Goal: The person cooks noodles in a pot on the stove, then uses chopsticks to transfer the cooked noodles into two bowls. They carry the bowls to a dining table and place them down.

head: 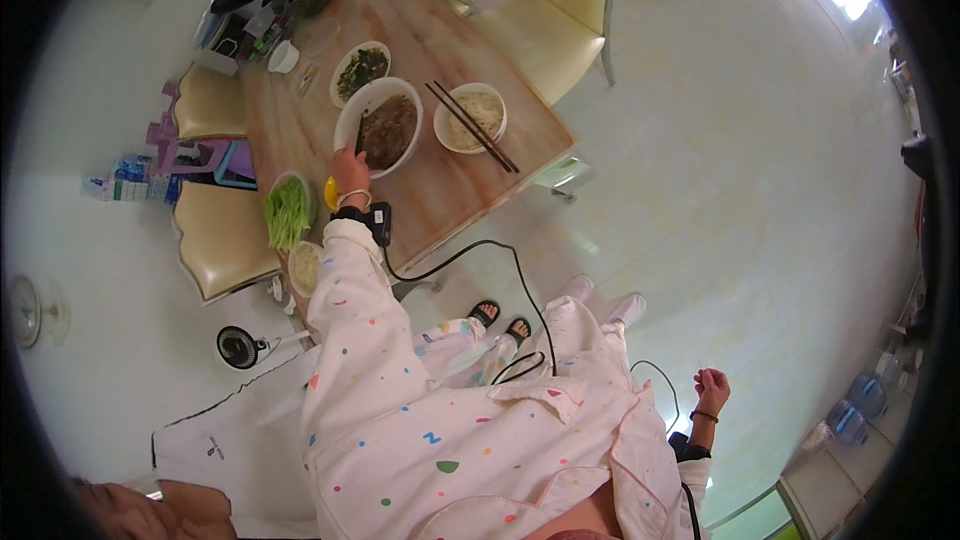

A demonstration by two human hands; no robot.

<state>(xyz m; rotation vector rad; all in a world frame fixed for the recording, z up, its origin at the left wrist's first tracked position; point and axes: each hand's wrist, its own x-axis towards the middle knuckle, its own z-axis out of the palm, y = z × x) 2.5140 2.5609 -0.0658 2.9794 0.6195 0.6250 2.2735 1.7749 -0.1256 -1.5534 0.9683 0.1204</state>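
Note:
My left hand point(351, 169) reaches over the table to the near left rim of a large white bowl point(347, 120). Its fingers are closed on a dark utensil point(361, 133) that leans against the bowl's inner wall; the utensil's lower end is hidden. Brown cooked food point(390, 133) fills much of this bowl. Off to my right, away from the table, my right hand point(711, 394) hangs over the floor with fingertips drawn together. Something thin may be between them, too small to tell. To the right of the large bowl, a pair of dark chopsticks point(472, 127) rests across a bowl of noodles point(480, 106).
A dish of cooked greens point(364, 71), a bowl of leafy vegetables point(287, 214) and another pale-filled bowl point(305, 268) share the table point(450, 202). A black cable point(480, 242) hangs from my left wrist device. Another person point(225, 450) is at lower left, beside a small fan point(238, 347). Chairs point(225, 236) flank the table.

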